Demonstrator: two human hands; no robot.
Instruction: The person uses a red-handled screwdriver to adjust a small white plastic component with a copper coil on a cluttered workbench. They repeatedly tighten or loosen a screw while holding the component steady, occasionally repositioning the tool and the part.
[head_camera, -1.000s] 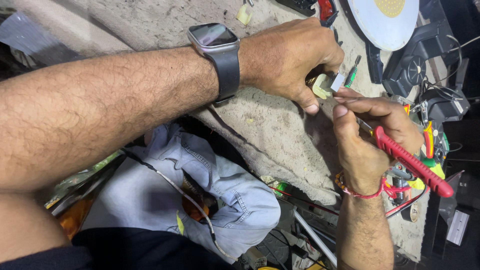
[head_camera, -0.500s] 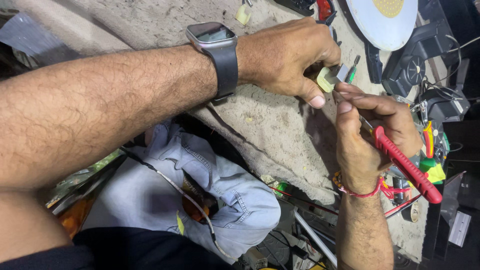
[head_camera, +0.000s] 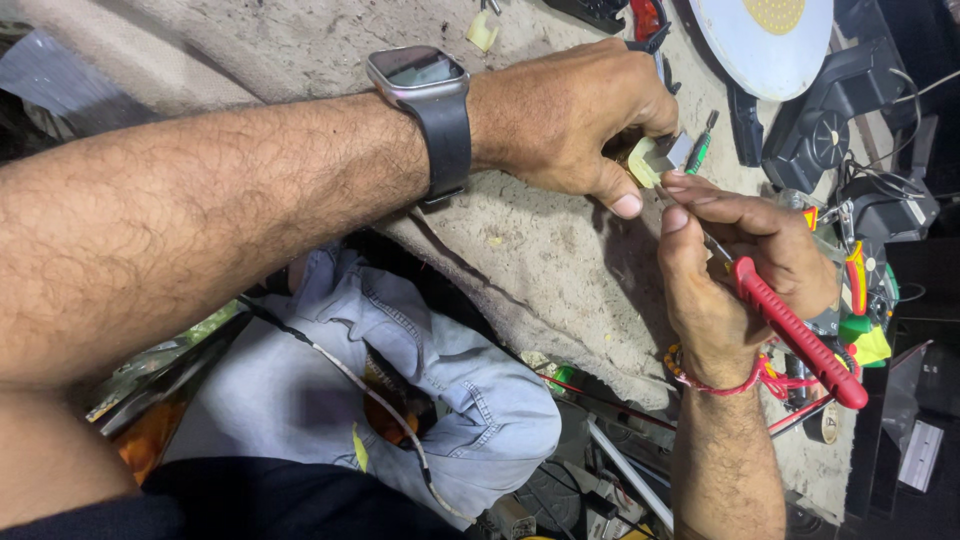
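Pale yellow plastic connector block (head_camera: 645, 160) sits pinched between thumb and fingers of the left hand (head_camera: 570, 120), over the rough grey stone slab (head_camera: 540, 270). Just below it, the right hand (head_camera: 735, 270) grips a red-handled screwdriver (head_camera: 795, 330), its metal tip touching the block. A round white lamp disc (head_camera: 765, 45) lies near, top right.

rough sandy-grey work surface (head_camera: 540, 270) runs across the view. white round disc with yellow centre (head_camera: 765, 45) top right, black bracket-like part (head_camera: 820, 120) just beside it. small pale yellow scrap (head_camera: 482, 30) at top edge, red-and-black piece (head_camera: 645, 18) near it. light blue denim cloth (head_camera: 440, 390) crumpled below the surface edge, thin white-and-black cable (head_camera: 345, 375) lying over it. tangle of coloured wires (head_camera: 860, 300) far right, metal rod (head_camera: 625, 470) at bottom.
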